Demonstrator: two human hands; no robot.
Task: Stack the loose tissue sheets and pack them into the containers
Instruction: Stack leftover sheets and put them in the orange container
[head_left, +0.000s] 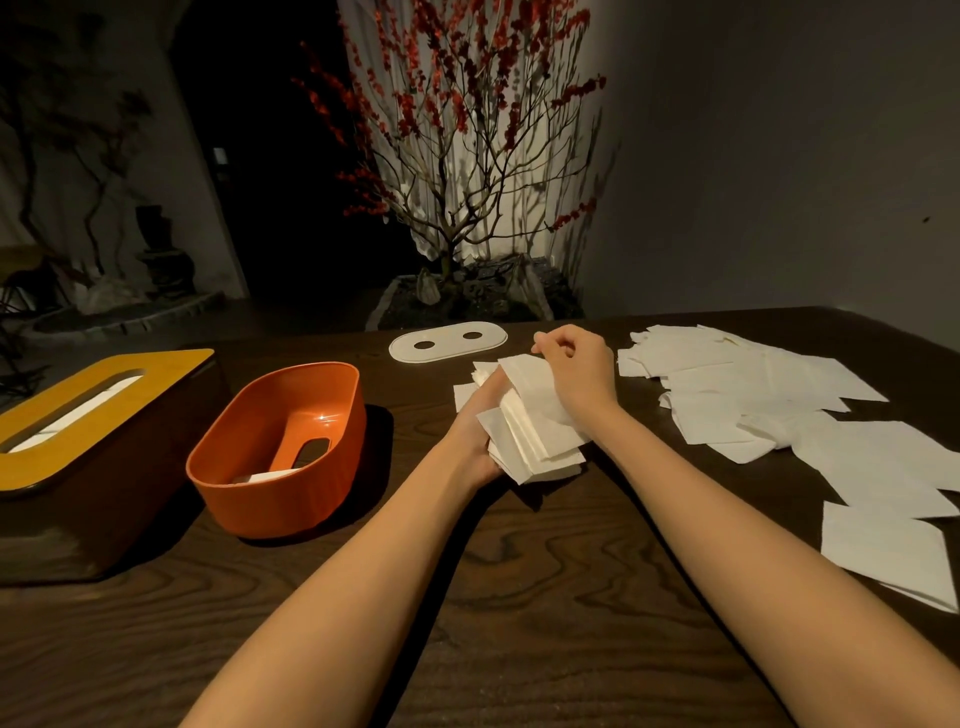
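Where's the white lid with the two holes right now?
In the head view the white lid lies flat on the table at its far edge, centre, behind the orange tub and just left of the right hand.

- Two hands are seen: the left hand and the right hand.
- One stack of tissues is held between the hands.
- Two containers are counted left of the hands: one orange tub and one brown box with a yellow lid.
- One white oval lid with two holes lies beyond the hands.
- The loose sheets right of the hands overlap and cannot be counted.
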